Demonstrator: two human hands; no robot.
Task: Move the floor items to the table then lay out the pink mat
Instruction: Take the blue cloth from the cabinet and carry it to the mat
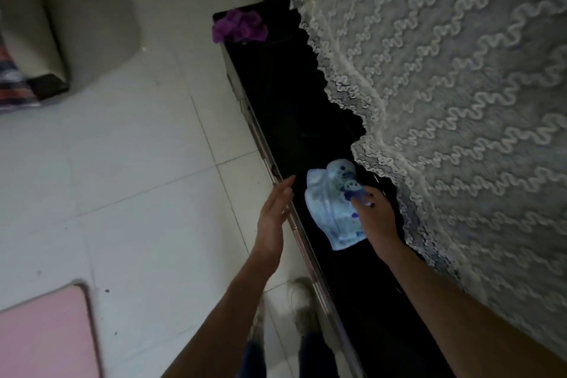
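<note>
A light blue printed cloth (329, 209) lies on the long black table (285, 107). My right hand (376, 215) rests on the cloth's right side, fingers closed on its patterned part. To the left, my left hand (274, 215) hovers flat and open over the table's front edge, holding nothing. Crumpled purple fabric (239, 27) sits at the table's far end. The pink mat (46, 334) lies on the white tiled floor at the lower left, partly cut off by the frame.
A cream lace cover (445, 101) drapes over the right part of the table. A beige sofa (61, 18) stands at the upper left with a striped item beside it. My feet (303, 307) stand on the tiles close to the table's front edge.
</note>
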